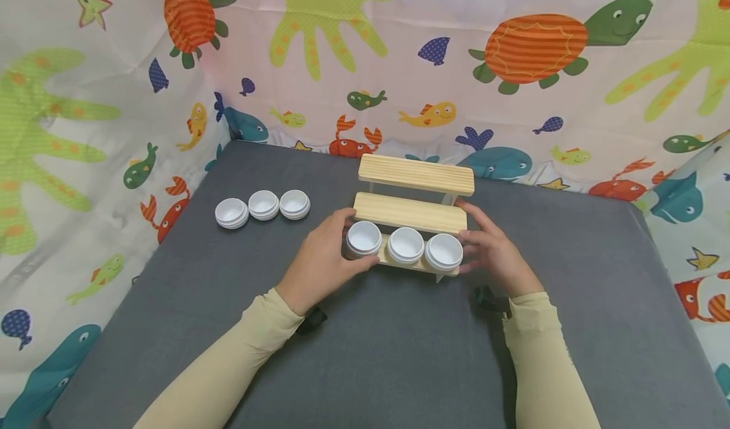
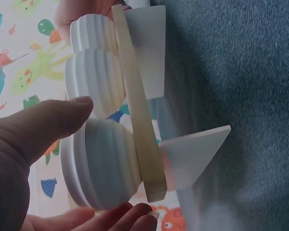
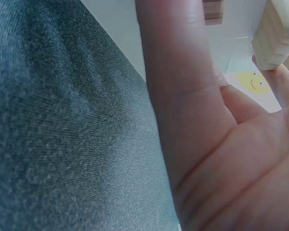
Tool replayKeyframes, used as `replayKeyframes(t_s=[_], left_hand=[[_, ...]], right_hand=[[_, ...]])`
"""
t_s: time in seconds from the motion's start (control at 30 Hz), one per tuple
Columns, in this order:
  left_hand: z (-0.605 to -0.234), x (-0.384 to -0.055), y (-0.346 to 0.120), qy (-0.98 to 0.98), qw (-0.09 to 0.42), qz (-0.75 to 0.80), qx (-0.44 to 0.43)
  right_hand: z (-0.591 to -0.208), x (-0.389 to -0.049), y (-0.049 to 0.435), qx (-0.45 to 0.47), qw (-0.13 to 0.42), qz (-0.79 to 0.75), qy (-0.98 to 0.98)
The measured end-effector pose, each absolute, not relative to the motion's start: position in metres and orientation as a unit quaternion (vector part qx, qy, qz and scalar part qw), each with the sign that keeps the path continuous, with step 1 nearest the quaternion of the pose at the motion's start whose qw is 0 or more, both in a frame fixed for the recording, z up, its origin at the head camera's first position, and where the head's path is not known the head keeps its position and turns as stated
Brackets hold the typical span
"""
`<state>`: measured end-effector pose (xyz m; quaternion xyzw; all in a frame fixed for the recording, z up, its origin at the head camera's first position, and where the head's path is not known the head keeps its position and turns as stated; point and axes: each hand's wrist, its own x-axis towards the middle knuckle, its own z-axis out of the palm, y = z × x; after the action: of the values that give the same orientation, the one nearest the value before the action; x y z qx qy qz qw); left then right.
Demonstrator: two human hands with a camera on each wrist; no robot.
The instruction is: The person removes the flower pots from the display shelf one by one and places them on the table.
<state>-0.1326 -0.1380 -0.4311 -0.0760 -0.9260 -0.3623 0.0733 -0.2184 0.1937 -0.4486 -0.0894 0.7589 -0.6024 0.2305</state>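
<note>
The left hand [image 1: 327, 258] is clamped on the nearest stack of white bowls [image 1: 364, 237], its thumb on the front side and its fingers curled round the far side. That stack sits on the lowest step of a three-step wooden rack [image 1: 410, 212]. Just right of the left hand's grip, on the same step, stand the middle stack [image 1: 405, 245] and the end stack [image 1: 444, 251], the latter close to the right hand [image 1: 499, 258].

The right hand has its fingers apart, mostly straight, touching the right end of the rack; one finger reaches up towards the top step [image 1: 416, 174]. The rack's whitish side support [image 2: 192, 154] shows beneath the lowest step, beyond the left fingers.

Well apart from the left hand, to its upper left, three more stacks of white bowls [image 1: 263, 205] form a row on the dark grey tabletop [image 1: 376, 340]. Pale yellow sleeves [image 1: 547, 359] run back from both hands. Beyond the hands and to either side hangs a cloth [image 1: 319, 93] printed with turtles, crabs, whales and fish.
</note>
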Motion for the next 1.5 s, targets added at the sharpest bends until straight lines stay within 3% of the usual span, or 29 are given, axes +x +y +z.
replayKeyframes(t_s=[0.87, 1.5], left_hand=[[-0.433, -0.130, -0.134, -0.920, 0.108, -0.367, -0.086], [-0.426, -0.112, -0.184, -0.930, 0.115, -0.346, -0.040]], right_hand=[[-0.446, -0.219, 0.194, -0.090, 0.232, -0.604, 0.757], [-0.447, -0.219, 0.194, -0.087, 0.232, -0.600, 0.761]])
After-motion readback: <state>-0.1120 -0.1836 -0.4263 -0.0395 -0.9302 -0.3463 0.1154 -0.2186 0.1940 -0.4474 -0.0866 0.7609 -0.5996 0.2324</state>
